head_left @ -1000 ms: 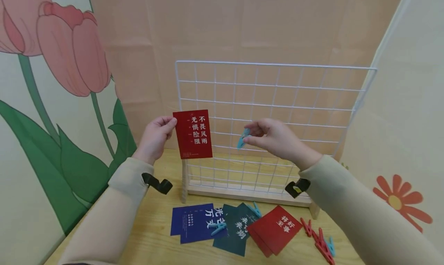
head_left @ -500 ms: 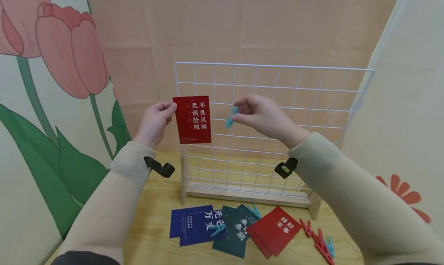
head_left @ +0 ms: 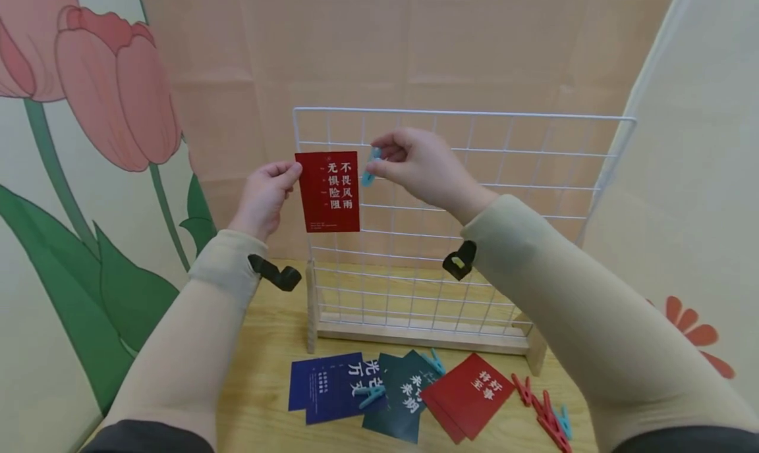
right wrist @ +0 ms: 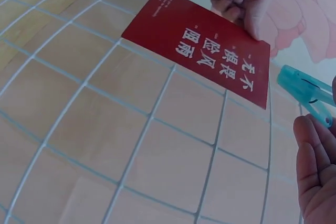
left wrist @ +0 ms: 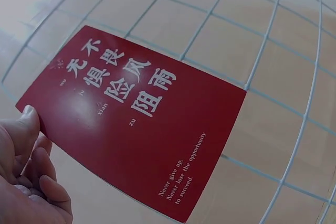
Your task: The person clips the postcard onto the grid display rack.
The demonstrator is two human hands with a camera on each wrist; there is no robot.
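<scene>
My left hand [head_left: 265,196] pinches a red card [head_left: 329,206] with white lettering by its upper left edge, between thumb and fingers. The card is upright in front of the left part of a white wire grid [head_left: 450,206]. My right hand [head_left: 423,166] pinches a light blue clothespin [head_left: 372,168] just right of the card's upper right corner. In the right wrist view the clothespin [right wrist: 307,94] appears beside the card's corner, apart from it. Seen from the left wrist, the card [left wrist: 142,129] lies close before the grid wires.
Blue cards [head_left: 335,397], dark green cards [head_left: 397,413] and red cards [head_left: 465,400] lie on the wooden table [head_left: 255,387] before the grid's wooden base [head_left: 415,334]. A blue clothespin [head_left: 370,395] rests on the cards. Red clothespins [head_left: 548,417] lie at the right.
Both hands have risen along the grid. The right hand has brought the clothespin left and up toward the card, while the left hand has lifted the card higher.
</scene>
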